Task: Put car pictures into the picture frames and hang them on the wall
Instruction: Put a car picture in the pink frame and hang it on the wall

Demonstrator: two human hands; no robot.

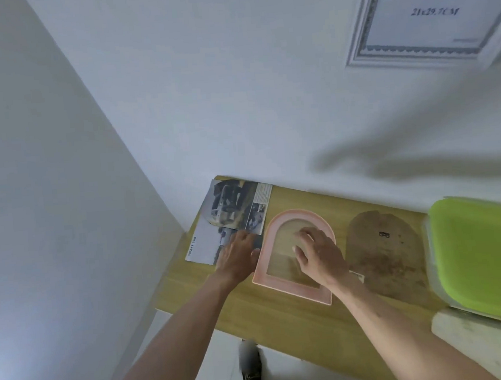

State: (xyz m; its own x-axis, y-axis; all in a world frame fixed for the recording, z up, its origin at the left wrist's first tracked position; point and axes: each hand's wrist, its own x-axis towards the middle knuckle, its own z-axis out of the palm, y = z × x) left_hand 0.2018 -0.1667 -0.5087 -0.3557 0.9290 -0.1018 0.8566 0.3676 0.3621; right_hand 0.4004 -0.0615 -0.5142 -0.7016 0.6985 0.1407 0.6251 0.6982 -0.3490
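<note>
Your left hand (238, 255) lies flat, fingers straight, on the car picture (230, 218) at the worktop's (283, 322) back-left corner, likely pinning it. Your right hand (317, 253) rests loosely curled inside the pink arch frame (299, 291) mid-worktop; whether it grips is unclear. The backing board (383, 254) lies beside the frame.

Low in the frame we see a pink arched frame (293, 288) lying flat. Its brown backing (383, 254) lies just right. A car picture (233, 212) lies to its left.
</note>
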